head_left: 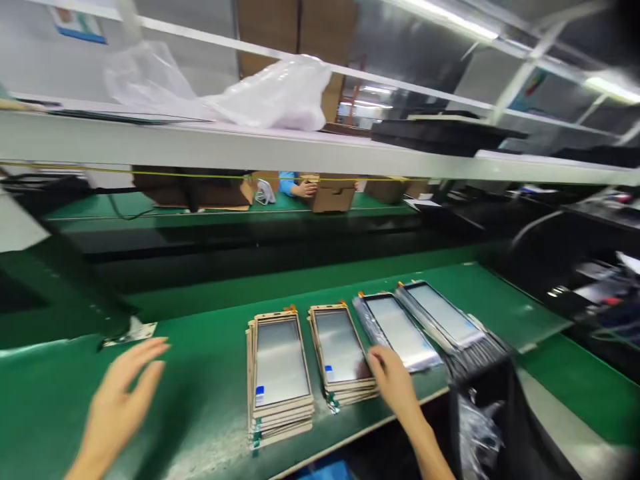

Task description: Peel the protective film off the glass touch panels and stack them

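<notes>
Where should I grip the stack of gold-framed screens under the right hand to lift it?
Probably by its two long edges, from above. The stack lies flat, narrow across, with bare mat on its left side. The right hand already touches its right edge; its fingers could likely span it.

A white shelf runs across the view above the green bench. On it lie crumpled clear plastic bags and, farther right, a stack of black trays. Behind it stand brown cardboard boxes. Beyond a dark belt, a co-worker's hand rests against a small carton. A black bin stands at the bench's near edge.
</notes>
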Demonstrator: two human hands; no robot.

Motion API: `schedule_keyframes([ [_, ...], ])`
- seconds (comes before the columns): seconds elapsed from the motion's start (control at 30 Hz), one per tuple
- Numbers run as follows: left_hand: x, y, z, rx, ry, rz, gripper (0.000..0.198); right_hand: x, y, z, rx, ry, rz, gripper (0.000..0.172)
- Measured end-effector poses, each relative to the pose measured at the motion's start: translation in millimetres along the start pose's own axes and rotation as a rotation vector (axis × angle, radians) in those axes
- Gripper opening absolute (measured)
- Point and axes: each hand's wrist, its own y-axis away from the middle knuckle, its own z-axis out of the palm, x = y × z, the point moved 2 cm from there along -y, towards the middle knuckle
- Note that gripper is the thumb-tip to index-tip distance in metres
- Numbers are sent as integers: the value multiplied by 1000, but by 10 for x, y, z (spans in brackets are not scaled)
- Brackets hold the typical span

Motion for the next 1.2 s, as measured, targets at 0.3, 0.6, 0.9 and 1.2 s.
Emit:
schedule_keyframes([
  [0.3,730,399,2651,-666,121,179,32,-56,-450,292,-55,187,118,19],
  [0.6,991,514,3846,-858,382,-329,25,916,-977,-389,72,363,390,19],
  [0.9,1099,481,4281,-720,540,-666,28,731,-834,-244,-35,354,130,13],
  [1.2,1105,446,4349,-720,576,-760,27,430,-832,-131,-234,374,52,6],
])
